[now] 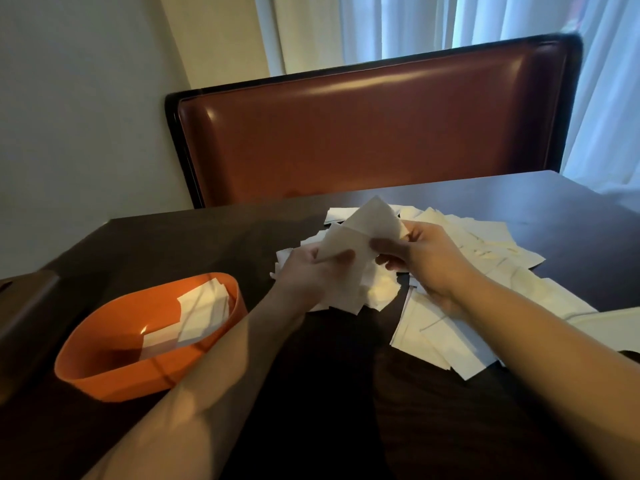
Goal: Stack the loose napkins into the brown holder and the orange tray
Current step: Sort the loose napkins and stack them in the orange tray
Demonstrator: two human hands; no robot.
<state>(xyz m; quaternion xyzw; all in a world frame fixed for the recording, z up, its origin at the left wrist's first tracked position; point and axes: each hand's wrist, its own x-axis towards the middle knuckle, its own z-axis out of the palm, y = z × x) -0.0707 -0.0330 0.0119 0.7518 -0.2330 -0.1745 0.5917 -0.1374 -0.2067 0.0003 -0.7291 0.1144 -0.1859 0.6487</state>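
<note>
Both hands hold white napkins above the dark table (329,393). My left hand (311,271) pinches one napkin (343,242) with its thumb on top. My right hand (426,258) pinches a second napkin (375,214) that overlaps the first. Beneath and to the right of the hands lies a loose pile of napkins (485,271). The orange tray (114,372) stands at the left with a few napkins (201,310) lying in its far end. A dark brown holder (24,317) shows at the left edge, its inside hidden.
A brown leather bench back (363,133) rises behind the table's far edge. White curtains (450,22) hang behind it, and a pale wall (86,98) is on the left. More napkins (443,337) lie under my right forearm.
</note>
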